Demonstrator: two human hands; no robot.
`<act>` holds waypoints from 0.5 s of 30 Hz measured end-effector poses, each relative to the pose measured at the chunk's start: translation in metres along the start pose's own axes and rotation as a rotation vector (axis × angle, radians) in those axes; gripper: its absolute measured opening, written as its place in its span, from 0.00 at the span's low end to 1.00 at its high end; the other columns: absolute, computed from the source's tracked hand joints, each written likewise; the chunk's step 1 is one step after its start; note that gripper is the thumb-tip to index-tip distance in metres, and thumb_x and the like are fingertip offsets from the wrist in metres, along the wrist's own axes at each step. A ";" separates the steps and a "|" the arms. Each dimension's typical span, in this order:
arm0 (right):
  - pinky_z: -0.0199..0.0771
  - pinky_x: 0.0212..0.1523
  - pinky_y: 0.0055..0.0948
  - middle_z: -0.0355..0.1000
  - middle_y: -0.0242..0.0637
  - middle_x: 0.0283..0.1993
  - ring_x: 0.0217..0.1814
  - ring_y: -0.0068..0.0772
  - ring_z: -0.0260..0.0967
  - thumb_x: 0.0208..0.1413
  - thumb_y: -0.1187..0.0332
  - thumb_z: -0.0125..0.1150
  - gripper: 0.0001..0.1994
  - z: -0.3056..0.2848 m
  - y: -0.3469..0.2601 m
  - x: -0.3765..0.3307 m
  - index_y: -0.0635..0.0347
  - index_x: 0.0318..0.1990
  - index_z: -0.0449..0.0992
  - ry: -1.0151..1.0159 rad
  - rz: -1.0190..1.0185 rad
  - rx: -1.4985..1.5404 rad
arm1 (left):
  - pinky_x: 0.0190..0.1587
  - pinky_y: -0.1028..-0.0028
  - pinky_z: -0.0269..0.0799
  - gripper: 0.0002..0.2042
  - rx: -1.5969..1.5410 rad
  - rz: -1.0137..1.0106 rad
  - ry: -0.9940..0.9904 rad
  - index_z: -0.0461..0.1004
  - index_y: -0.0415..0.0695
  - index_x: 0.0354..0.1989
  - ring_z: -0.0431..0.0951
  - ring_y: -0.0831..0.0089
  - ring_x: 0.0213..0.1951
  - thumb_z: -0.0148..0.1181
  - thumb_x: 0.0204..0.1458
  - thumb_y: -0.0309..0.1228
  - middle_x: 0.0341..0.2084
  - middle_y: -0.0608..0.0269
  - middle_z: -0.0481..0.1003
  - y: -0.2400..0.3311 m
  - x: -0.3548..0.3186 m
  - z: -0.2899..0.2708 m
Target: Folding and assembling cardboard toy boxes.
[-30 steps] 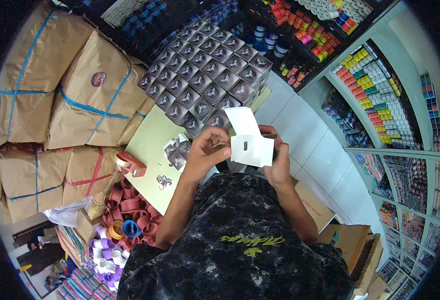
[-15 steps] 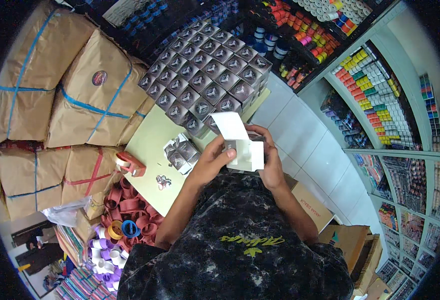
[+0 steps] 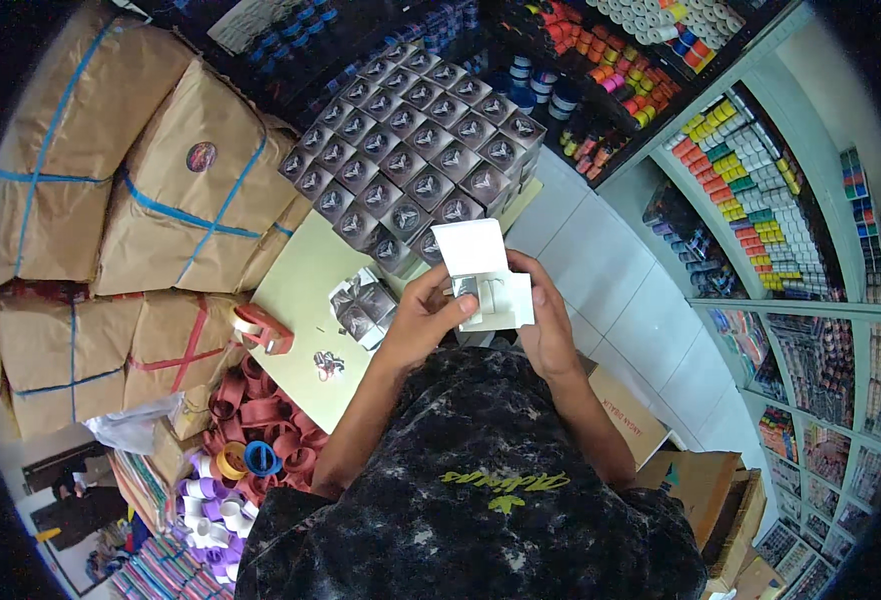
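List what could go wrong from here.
1. The white box is held in the air by both hands, the left hand and the right hand; its open flap might crease.
2. The stacked boxes stand just beyond it; a nudge could topple some.

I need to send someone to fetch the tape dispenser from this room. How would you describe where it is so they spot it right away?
Start at the pale green board lying in front of the stacked brown paper parcels. At the board's left edge, beside the heap of red and purple tape rolls, sits the tape dispenser. It is the only red handheld frame with a roll mounted in it; the rolls around it are loose.
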State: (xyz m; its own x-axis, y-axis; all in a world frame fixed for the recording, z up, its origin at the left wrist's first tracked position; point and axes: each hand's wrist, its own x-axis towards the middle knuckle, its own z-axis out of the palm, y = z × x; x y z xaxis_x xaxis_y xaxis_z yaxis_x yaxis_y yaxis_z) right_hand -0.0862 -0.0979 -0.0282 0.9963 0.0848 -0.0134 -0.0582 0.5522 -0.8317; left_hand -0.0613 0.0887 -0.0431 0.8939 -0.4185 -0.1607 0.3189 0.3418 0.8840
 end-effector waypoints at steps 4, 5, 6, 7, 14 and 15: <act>0.65 0.62 0.30 0.70 0.39 0.57 0.61 0.29 0.67 0.67 0.54 0.57 0.28 -0.006 -0.001 0.001 0.68 0.65 0.64 -0.025 -0.046 -0.156 | 0.55 0.70 0.74 0.26 0.080 0.002 0.000 0.66 0.35 0.65 0.75 0.73 0.53 0.65 0.60 0.30 0.54 0.58 0.75 0.010 0.000 0.005; 0.66 0.61 0.29 0.71 0.38 0.56 0.59 0.28 0.67 0.66 0.58 0.59 0.26 -0.007 -0.002 0.001 0.68 0.64 0.65 -0.015 -0.004 -0.174 | 0.55 0.70 0.74 0.26 0.146 0.011 -0.009 0.66 0.35 0.65 0.75 0.74 0.53 0.65 0.60 0.29 0.54 0.59 0.75 0.012 0.000 0.004; 0.67 0.60 0.29 0.71 0.37 0.55 0.58 0.26 0.68 0.65 0.62 0.61 0.24 -0.007 -0.002 0.002 0.67 0.63 0.65 -0.004 0.038 -0.193 | 0.55 0.70 0.75 0.26 0.212 0.020 -0.018 0.67 0.35 0.65 0.75 0.74 0.53 0.65 0.60 0.29 0.54 0.59 0.75 0.013 0.000 0.004; 0.67 0.60 0.29 0.71 0.37 0.55 0.58 0.26 0.68 0.65 0.62 0.61 0.24 -0.006 -0.002 0.002 0.67 0.63 0.65 -0.003 0.038 -0.193 | 0.55 0.70 0.75 0.26 0.211 0.019 -0.019 0.67 0.35 0.65 0.75 0.74 0.53 0.65 0.60 0.29 0.54 0.59 0.75 0.015 -0.001 0.006; 0.68 0.58 0.28 0.72 0.36 0.53 0.55 0.24 0.69 0.64 0.71 0.58 0.20 -0.003 0.000 0.002 0.67 0.61 0.65 0.055 0.031 -0.341 | 0.52 0.72 0.77 0.25 0.251 -0.077 -0.024 0.68 0.34 0.63 0.77 0.74 0.49 0.67 0.58 0.25 0.52 0.60 0.75 0.026 -0.003 0.011; 0.68 0.58 0.28 0.72 0.35 0.53 0.55 0.24 0.69 0.64 0.71 0.58 0.20 -0.003 0.000 0.002 0.67 0.61 0.66 0.069 0.042 -0.368 | 0.52 0.72 0.77 0.25 0.235 -0.087 -0.016 0.68 0.34 0.63 0.77 0.74 0.48 0.67 0.58 0.25 0.51 0.60 0.75 0.027 -0.003 0.012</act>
State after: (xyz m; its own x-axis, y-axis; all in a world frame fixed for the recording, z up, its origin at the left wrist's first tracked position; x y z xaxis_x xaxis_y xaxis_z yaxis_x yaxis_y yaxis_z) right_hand -0.0839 -0.1002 -0.0293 0.9962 0.0381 -0.0786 -0.0849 0.2130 -0.9734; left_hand -0.0590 0.0890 -0.0140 0.8605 -0.4517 -0.2356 0.3111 0.0998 0.9451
